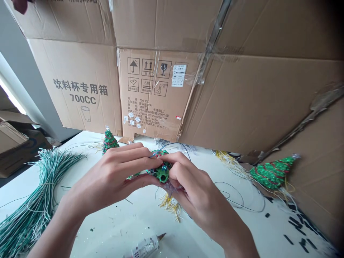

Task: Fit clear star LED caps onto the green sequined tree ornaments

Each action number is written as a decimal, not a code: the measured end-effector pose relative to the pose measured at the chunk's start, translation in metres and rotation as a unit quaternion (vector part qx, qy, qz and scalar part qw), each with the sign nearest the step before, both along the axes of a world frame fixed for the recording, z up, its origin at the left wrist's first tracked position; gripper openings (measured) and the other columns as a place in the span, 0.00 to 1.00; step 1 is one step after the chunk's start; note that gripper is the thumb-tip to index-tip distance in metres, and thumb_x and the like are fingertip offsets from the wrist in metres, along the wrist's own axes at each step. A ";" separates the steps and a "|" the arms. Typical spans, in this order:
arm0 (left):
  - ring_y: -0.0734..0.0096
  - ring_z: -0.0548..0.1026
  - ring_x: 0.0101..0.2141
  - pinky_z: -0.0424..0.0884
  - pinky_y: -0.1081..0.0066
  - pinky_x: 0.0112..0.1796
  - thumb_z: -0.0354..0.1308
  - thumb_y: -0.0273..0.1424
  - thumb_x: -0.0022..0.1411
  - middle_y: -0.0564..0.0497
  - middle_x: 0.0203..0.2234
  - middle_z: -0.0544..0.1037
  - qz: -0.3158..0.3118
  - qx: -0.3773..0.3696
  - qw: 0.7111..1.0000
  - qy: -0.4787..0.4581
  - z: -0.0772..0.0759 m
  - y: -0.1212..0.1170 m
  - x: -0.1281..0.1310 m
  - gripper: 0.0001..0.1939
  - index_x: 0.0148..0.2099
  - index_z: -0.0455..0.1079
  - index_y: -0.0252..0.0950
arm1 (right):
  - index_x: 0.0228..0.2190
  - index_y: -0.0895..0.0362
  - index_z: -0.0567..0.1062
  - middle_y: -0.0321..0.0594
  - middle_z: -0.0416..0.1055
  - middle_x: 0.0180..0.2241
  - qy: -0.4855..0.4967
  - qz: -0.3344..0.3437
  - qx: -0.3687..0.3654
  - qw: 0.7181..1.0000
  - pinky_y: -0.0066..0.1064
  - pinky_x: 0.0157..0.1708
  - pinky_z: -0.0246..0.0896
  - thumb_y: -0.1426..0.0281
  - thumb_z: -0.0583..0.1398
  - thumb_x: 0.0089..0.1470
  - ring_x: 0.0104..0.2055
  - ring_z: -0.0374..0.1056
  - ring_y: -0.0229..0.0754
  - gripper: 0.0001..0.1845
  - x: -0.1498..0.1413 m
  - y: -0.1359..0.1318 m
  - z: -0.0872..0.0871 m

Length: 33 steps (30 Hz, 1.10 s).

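Note:
Between both hands, a small green beaded Christmas tree (pixel 162 174) is held over the table, its end with a round dark hole turned toward me. My left hand (pixel 113 175) grips it from the left, fingers laid across its top and the thumb below. From the right, my right hand (pixel 192 186) pinches at its side, fingers curled and fingertips partly hidden. A thin blue wire (pixel 176 143) loops above the fingers. Some clear, shiny material (pixel 172 187) shows under the piece. Much of the tree is covered by my fingers.
Two more beaded trees, one (pixel 109 140) behind my left hand and another (pixel 272 172) at right, stand near cardboard boxes (pixel 150 89). A bundle of green wires (pixel 40 197) lies left. Yellow-tipped strands (pixel 172 206), a white tool (pixel 146 247) with a pointed tip and black bits (pixel 297 224) lie about.

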State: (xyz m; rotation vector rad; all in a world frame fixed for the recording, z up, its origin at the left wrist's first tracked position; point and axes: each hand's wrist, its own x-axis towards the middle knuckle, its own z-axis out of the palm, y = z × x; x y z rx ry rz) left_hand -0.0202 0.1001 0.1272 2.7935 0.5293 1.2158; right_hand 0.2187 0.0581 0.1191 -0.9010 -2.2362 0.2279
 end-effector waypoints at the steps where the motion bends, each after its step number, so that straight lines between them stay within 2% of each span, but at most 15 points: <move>1: 0.69 0.77 0.39 0.71 0.67 0.43 0.65 0.28 0.75 0.47 0.42 0.83 0.000 0.011 1.000 -0.001 0.001 0.000 0.000 0.09 0.55 0.76 0.35 | 0.36 0.49 0.50 0.38 0.70 0.48 -0.004 -0.001 0.012 1.000 0.35 0.32 0.63 0.85 0.53 0.67 0.43 0.74 0.46 0.21 0.000 -0.001 0.000; 3: 0.68 0.77 0.39 0.71 0.66 0.43 0.66 0.27 0.74 0.46 0.42 0.84 0.006 0.029 1.000 0.002 0.002 -0.001 -0.001 0.09 0.55 0.76 0.34 | 0.36 0.49 0.50 0.39 0.71 0.48 -0.016 -0.005 0.034 0.999 0.37 0.34 0.66 0.83 0.53 0.70 0.45 0.76 0.47 0.20 -0.001 -0.001 0.001; 7: 0.67 0.76 0.38 0.72 0.65 0.41 0.66 0.25 0.74 0.45 0.41 0.84 0.007 0.042 0.999 0.003 0.003 -0.002 -0.003 0.09 0.55 0.76 0.33 | 0.36 0.49 0.51 0.38 0.72 0.44 -0.030 -0.013 0.051 0.998 0.38 0.31 0.66 0.81 0.53 0.71 0.36 0.74 0.45 0.19 -0.003 -0.001 0.002; 10: 0.66 0.75 0.37 0.72 0.64 0.41 0.65 0.25 0.74 0.45 0.41 0.84 0.006 0.037 0.999 0.006 0.003 -0.003 -0.004 0.11 0.56 0.75 0.33 | 0.36 0.49 0.52 0.38 0.73 0.43 -0.032 -0.014 0.061 0.998 0.38 0.29 0.66 0.79 0.52 0.73 0.33 0.71 0.43 0.17 -0.004 -0.001 0.004; 16: 0.64 0.77 0.37 0.73 0.63 0.40 0.64 0.26 0.74 0.45 0.41 0.84 0.008 0.030 0.999 0.012 0.002 -0.003 -0.004 0.12 0.58 0.75 0.36 | 0.36 0.49 0.53 0.38 0.74 0.43 -0.032 -0.012 0.048 0.998 0.37 0.28 0.69 0.79 0.52 0.73 0.30 0.69 0.41 0.15 -0.006 -0.001 0.005; 22: 0.67 0.76 0.35 0.72 0.65 0.39 0.63 0.27 0.76 0.46 0.41 0.84 -0.001 0.005 1.000 0.006 0.002 0.000 -0.006 0.11 0.58 0.75 0.36 | 0.37 0.49 0.52 0.40 0.72 0.44 -0.047 -0.030 0.051 0.997 0.38 0.26 0.63 0.83 0.51 0.69 0.31 0.68 0.43 0.17 -0.009 -0.002 -0.001; 25: 0.69 0.76 0.36 0.71 0.67 0.39 0.63 0.29 0.76 0.47 0.41 0.84 -0.013 -0.024 1.000 0.010 0.003 0.001 -0.010 0.10 0.58 0.76 0.37 | 0.36 0.49 0.50 0.38 0.68 0.41 -0.041 -0.023 0.016 0.999 0.37 0.26 0.57 0.83 0.53 0.67 0.31 0.65 0.43 0.20 -0.011 -0.002 -0.003; 28: 0.72 0.78 0.38 0.71 0.70 0.40 0.62 0.29 0.77 0.50 0.42 0.83 -0.009 -0.086 0.996 0.034 0.002 0.004 -0.012 0.09 0.56 0.77 0.41 | 0.35 0.48 0.49 0.35 0.63 0.40 0.003 -0.008 -0.050 0.999 0.35 0.27 0.54 0.84 0.55 0.65 0.31 0.58 0.40 0.22 -0.012 0.003 -0.007; 31: 0.73 0.77 0.36 0.70 0.70 0.38 0.60 0.32 0.79 0.52 0.38 0.81 0.024 -0.145 0.987 0.060 -0.004 0.012 -0.012 0.07 0.51 0.80 0.41 | 0.34 0.48 0.52 0.32 0.60 0.38 0.056 0.013 -0.130 0.990 0.34 0.33 0.55 0.82 0.60 0.66 0.37 0.60 0.41 0.24 -0.011 0.018 -0.018; 33: 0.73 0.74 0.32 0.68 0.70 0.36 0.59 0.35 0.79 0.53 0.33 0.78 0.050 -0.176 0.980 0.076 -0.010 0.021 -0.010 0.09 0.48 0.81 0.40 | 0.33 0.49 0.54 0.31 0.58 0.36 0.086 0.025 -0.172 0.981 0.34 0.35 0.54 0.77 0.64 0.68 0.39 0.61 0.41 0.23 -0.010 0.033 -0.030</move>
